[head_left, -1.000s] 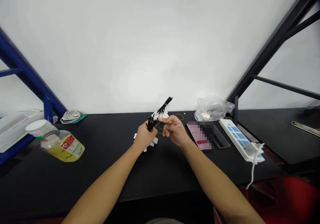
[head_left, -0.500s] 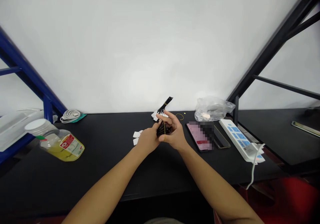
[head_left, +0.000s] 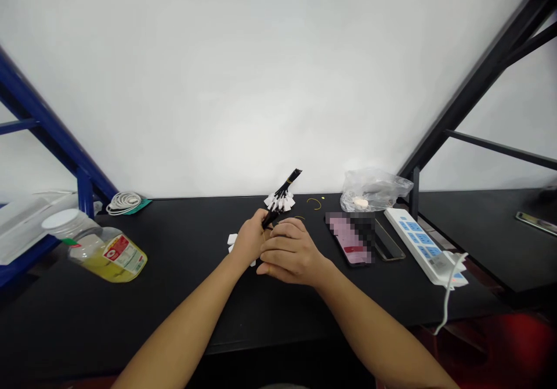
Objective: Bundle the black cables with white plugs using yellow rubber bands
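Entry one, my left hand (head_left: 250, 239): closed, pinching the black stems of a tagged bundle (head_left: 282, 196) that slants up from my grip above the black bench top (head_left: 174, 302). Entry two, my right hand (head_left: 289, 255): fingers curled together against the left; I cannot tell if it pinches anything. Done so far: a yellow binding (head_left: 289, 179) appears wrapped at the bundle's top end. Left lying: loose white tags (head_left: 232, 239) to the bundle's lower left and a yellow wire loop (head_left: 314, 204) just right of it. Farther right of the bundle: a phone (head_left: 348, 239).
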Demonstrator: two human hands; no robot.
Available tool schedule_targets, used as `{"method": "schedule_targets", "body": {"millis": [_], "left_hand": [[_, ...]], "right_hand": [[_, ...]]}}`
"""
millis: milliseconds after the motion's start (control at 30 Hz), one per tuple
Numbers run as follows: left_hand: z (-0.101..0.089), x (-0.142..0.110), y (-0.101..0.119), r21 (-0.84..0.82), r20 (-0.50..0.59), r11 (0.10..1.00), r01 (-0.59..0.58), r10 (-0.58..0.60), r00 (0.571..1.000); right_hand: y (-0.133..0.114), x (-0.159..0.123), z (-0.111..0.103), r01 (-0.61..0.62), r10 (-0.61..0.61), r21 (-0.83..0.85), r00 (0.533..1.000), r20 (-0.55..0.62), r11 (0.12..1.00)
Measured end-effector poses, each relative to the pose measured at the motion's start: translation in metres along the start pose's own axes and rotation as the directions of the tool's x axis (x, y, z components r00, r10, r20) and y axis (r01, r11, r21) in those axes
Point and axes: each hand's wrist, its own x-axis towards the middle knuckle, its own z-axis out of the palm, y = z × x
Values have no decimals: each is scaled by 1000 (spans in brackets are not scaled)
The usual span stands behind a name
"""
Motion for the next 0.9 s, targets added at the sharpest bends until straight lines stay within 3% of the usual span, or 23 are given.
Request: {"method": "schedule_targets", "body": {"millis": [67, 200, 300, 367, 433, 500, 567, 667, 800, 900], "left_hand": [[-3, 2, -6, -141, -35, 990, -1, -4, 999], [-3, 6, -11, -220, -63, 975, -39, 26, 998], [0, 8, -12, -334, -47, 942, -28, 13, 999], [3, 9, -12, -444, -11, 895, 35, -44, 999], [7, 9, -11, -535, 28, 840, 91, -90, 996], [9, 9, -7, -587, 55, 801, 120, -108, 993], [9, 8, -3, -613, 83, 779, 135, -106, 991], [7, 8, -2, -637, 116, 757, 143, -89, 989], [4, 8, -7, -630, 133, 765, 131, -60, 989], [6, 7, -9, -622, 123, 777, 93, -20, 992]], "right_hand": [[-4, 0, 1, 1, -1, -13, 1000, -22, 1000], [0, -3, 4, -7, 10, 88, 1000, -30, 996], [14, -8, 7, -192, 203, 196, 978, -40, 962], [27, -11, 9, -417, 453, 280, 888, -74, 865], [39, -11, 13, -561, 658, 451, 749, -79, 694], [49, -11, 17, -566, 771, 644, 634, -61, 515], [55, -9, 22, -506, 833, 780, 552, -35, 367], [57, -7, 28, -460, 879, 865, 474, 49, 200], [57, -7, 31, -476, 892, 879, 405, 200, 20], [57, -8, 31, -494, 893, 870, 391, 223, -1]]}}
